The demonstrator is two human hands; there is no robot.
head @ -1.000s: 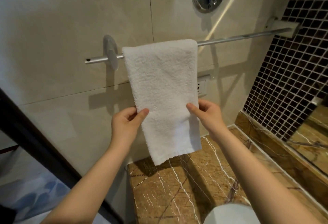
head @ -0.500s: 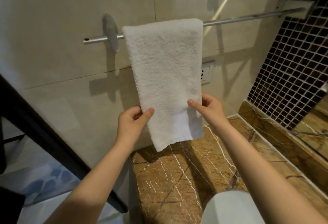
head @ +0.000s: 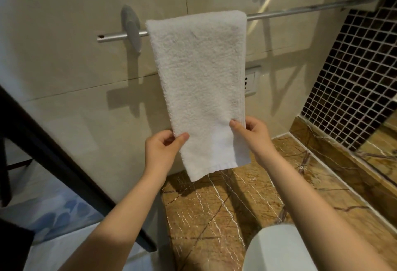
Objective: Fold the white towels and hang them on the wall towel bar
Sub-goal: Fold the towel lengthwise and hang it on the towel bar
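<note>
A white terry towel (head: pixel 199 85), folded into a long narrow strip, hangs draped over the wall towel bar (head: pixel 300 9) toward the bar's left end, with its left edge just beside the round left mount. The bar is a slim chrome rod fixed along the beige tiled wall, and a short stub of it pokes out past that mount. The towel's front face lies flat, its hemmed bottom edge hangs free, and low down its side edges are pinched by the left hand (head: pixel 161 150) and the right hand (head: pixel 255 135).
</note>
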